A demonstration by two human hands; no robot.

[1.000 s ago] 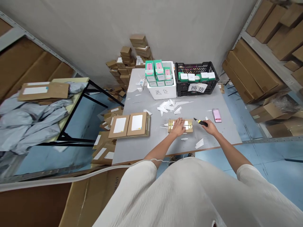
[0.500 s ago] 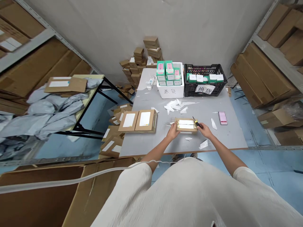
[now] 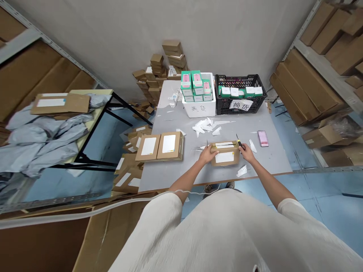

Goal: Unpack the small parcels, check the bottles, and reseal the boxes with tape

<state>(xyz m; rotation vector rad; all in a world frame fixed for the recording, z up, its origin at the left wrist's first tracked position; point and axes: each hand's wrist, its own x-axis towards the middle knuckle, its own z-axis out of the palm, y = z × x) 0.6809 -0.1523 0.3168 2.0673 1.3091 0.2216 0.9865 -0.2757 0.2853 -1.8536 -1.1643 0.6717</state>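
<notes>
A small cardboard box [image 3: 225,158] with white labels on its top and near side is held tilted over the grey table [image 3: 195,173]. A dark slit runs through the label on its top. My left hand [image 3: 206,154] grips the box's left end. At its right end, my right hand [image 3: 246,152] is closed around a box cutter [image 3: 239,141] with a yellow and black handle, its blade pointing up and away from me. The fingers of that hand are close against the box; whether they also grip it I cannot tell.
Two labelled cardboard boxes [image 3: 159,146] sit at the left. Behind are a white bin [image 3: 200,110] and a black crate [image 3: 238,107], both holding green boxes. Paper scraps [image 3: 203,126] and a pink item [image 3: 262,138] lie on the table. A white cable [image 3: 113,206] crosses by my left arm.
The box has been tipped so its labelled near side now shows. The box cutter has moved off the top label to the right end, its blade now raised.
</notes>
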